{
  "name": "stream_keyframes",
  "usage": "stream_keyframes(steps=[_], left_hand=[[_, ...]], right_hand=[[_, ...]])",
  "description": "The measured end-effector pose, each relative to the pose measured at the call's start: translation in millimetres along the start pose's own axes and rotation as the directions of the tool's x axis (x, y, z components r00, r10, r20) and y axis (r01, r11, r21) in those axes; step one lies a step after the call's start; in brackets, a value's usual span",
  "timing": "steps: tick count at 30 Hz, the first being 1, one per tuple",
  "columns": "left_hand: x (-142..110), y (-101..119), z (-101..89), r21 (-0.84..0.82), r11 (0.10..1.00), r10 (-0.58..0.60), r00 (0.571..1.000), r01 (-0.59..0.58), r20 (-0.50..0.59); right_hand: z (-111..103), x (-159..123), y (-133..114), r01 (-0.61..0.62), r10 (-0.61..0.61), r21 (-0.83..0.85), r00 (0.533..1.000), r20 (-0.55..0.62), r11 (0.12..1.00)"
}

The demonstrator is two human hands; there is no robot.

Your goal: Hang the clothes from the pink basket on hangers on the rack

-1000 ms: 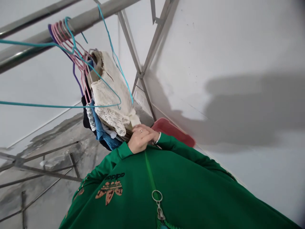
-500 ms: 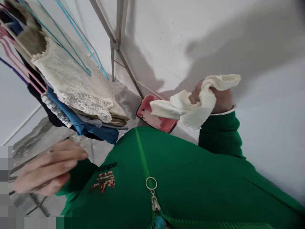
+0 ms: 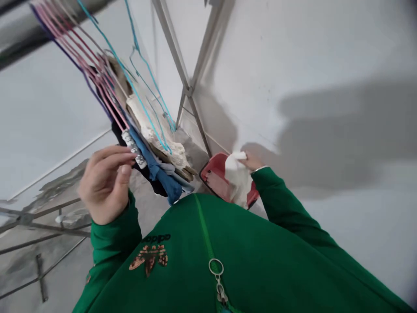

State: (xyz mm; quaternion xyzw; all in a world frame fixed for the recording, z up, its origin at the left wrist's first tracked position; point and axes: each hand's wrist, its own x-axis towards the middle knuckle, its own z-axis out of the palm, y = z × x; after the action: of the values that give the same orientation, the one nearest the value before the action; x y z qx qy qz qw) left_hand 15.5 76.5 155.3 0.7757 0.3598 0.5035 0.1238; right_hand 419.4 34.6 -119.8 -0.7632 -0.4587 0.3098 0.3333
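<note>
My right hand (image 3: 253,161) grips a white cloth (image 3: 239,179) by its upper end. The cloth hangs down in front of the red plastic basin (image 3: 215,166) on the floor and hides part of it. Whether the cloth touches the basin I cannot tell. On the other side, my left hand (image 3: 106,184) is raised and empty, its palm turned inward and the thumb apart from the bent fingers. The fingertips are near a black-and-white patterned garment (image 3: 134,149) on a pink hanger; contact is unclear.
Several clothes hang in a row, among them a blue garment (image 3: 156,169) and a cream lace one (image 3: 143,119). Light-blue hangers (image 3: 153,78) hang beside them. Metal rack legs (image 3: 189,91) cross near the white wall (image 3: 254,87). More crossed bars (image 3: 26,217) stand at lower left.
My right hand has moved away from me, and the bunched cloth now hangs down by the basin. My left hand has risen towards the clothes. The view has shifted, showing the rail above.
</note>
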Motion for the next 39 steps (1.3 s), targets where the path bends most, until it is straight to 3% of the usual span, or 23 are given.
stream_keyframes(steps=[4,7,9,14,19,25,31,35,37,39], left_hand=[[19.8,3.7,8.5,0.073,0.996,0.033,0.984,-0.047,0.174],[38.8,-9.7,24.3,0.195,0.978,0.03,0.97,-0.078,0.24],[53.8,-25.2,37.3,0.249,0.966,0.008,0.967,-0.073,0.253],[85.9,-61.1,67.6,0.328,0.938,0.036,0.975,-0.109,0.221],[91.1,-70.5,86.3,0.3,0.949,0.056,0.988,-0.098,0.145],[66.8,-59.6,89.7,0.392,0.915,0.08,0.995,-0.095,0.054],[11.1,-45.1,84.4,0.466,0.826,0.27,0.948,-0.317,0.166],[-20.7,-28.0,77.4,0.508,0.73,0.403,0.888,-0.458,0.222],[-33.0,-17.5,79.1,0.452,0.723,0.454,0.853,-0.522,0.258],[-42.6,-10.4,85.4,0.328,0.751,0.492,0.816,-0.574,0.301]], right_hand=[[38.5,2.3,-13.2,0.052,-0.051,-0.005,0.983,0.179,0.999],[55.8,-5.3,-34.6,0.224,-0.205,-0.004,0.9,0.385,0.975],[62.7,-11.5,-51.6,0.309,-0.275,-0.001,0.846,0.458,0.951],[69.2,-26.3,-87.9,0.362,-0.339,0.051,0.802,0.492,0.931],[63.7,-40.3,-114.3,0.442,-0.446,0.119,0.775,0.448,0.889],[49.1,-53.9,-152.5,0.527,-0.571,0.233,0.795,0.204,0.817],[44.5,-59.5,-179.7,0.536,-0.606,0.329,0.779,0.162,0.777],[57.0,-58.2,-189.2,0.601,-0.692,0.392,0.708,0.143,0.696],[70.7,-56.3,-193.7,0.653,-0.748,0.412,0.653,0.117,0.635],[88.6,-54.4,-198.3,0.681,-0.771,0.405,0.627,0.108,0.611]])
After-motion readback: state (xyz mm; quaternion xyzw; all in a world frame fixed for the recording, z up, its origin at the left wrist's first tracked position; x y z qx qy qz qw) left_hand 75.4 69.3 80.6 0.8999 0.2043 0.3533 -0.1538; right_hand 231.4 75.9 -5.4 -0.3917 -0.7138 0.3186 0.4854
